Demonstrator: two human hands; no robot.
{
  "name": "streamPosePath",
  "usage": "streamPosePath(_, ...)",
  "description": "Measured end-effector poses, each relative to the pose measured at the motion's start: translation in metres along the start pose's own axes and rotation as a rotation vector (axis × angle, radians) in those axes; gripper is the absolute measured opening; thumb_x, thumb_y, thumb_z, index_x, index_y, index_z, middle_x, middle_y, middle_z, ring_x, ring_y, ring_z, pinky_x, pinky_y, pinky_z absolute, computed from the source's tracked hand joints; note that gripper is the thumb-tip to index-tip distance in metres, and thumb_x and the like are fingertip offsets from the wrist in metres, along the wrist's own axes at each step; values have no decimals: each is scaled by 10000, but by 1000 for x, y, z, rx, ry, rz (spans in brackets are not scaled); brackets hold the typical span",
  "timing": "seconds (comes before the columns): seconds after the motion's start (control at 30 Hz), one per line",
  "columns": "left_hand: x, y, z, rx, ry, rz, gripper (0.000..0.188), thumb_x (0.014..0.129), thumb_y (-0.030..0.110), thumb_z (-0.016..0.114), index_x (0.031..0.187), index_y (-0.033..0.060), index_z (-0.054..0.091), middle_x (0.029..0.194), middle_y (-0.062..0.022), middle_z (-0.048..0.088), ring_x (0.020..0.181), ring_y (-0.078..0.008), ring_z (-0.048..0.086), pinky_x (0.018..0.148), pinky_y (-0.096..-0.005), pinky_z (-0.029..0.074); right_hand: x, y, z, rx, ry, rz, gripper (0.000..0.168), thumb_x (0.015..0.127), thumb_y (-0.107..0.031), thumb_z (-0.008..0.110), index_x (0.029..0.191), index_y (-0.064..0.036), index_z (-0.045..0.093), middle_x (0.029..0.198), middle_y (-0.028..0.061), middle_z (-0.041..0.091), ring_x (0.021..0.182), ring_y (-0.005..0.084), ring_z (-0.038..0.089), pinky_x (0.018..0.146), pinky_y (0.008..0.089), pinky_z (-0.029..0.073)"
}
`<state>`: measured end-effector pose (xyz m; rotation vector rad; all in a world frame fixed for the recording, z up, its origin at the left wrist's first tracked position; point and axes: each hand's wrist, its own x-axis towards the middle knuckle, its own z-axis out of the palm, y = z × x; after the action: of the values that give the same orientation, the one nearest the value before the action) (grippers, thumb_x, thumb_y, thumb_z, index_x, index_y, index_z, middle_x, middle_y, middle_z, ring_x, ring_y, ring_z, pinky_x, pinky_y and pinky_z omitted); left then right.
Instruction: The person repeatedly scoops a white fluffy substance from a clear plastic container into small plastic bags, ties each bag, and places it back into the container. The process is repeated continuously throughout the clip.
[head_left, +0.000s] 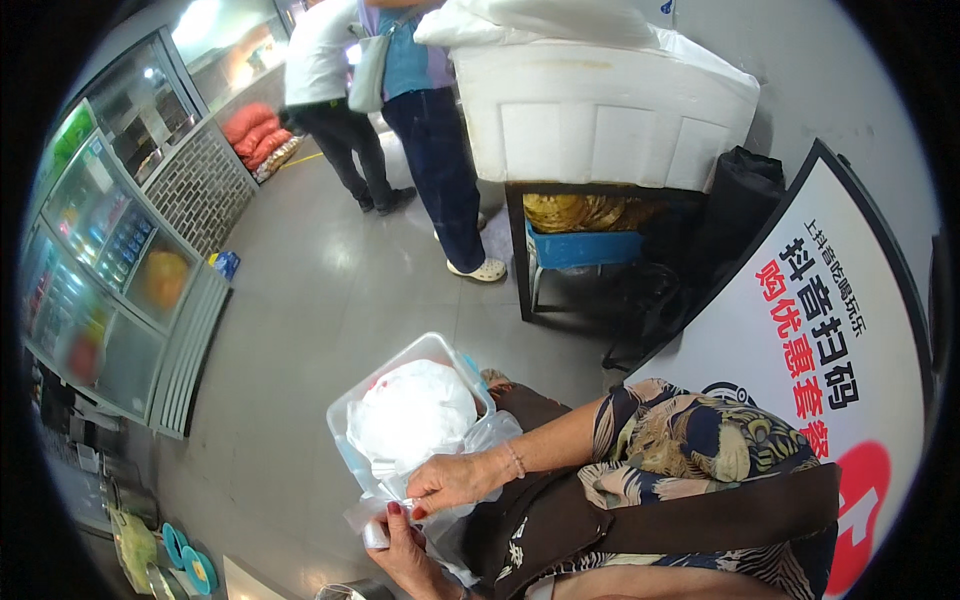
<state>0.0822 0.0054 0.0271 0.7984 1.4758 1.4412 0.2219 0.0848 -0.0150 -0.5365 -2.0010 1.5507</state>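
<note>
A translucent plastic bin (341, 420) with pale blue clips stands close before me. A bulging white plastic bag (412, 409) fills it, its surface washed out by glare. Thin clear plastic film (491, 439) spills over the near rim towards my lap. My right hand (448, 481), with a bead bracelet at the wrist, pinches the gathered plastic at the bin's near edge. Just below it, my left hand (401, 551) grips a small white roll (376, 535), probably of plastic, its thumb near the right fingertips. What lies under the fingers is hidden.
Two people (427, 150) stand on the grey tiled floor beyond the bin. White foam boxes (592, 112) rest on a dark-framed stand (517, 255) with a blue basin (585, 250) beneath. A printed sign board (720, 330) leans at right; a glass-door drinks fridge (112, 247) stands left.
</note>
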Motion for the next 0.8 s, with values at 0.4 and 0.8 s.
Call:
streamPosePath(0.4,-3,11,-1,327,50,25,438,818,214,678,1161,-26,551,959,-89,601,834,-179,567,778,-313,455,5,-11,-2,26,130,50,167,873,-136,613,809,15,584,734,62,544,684,131,508,625,286,415)
streamPosePath(0.8,3,-16,3,8,57,49,236,869,189,675,971,-3,584,777,19,519,582,-34,388,473,-179,266,7,-20,-3,192,267,-8,137,849,-123,660,823,-9,589,745,32,592,716,76,529,639,242,438)
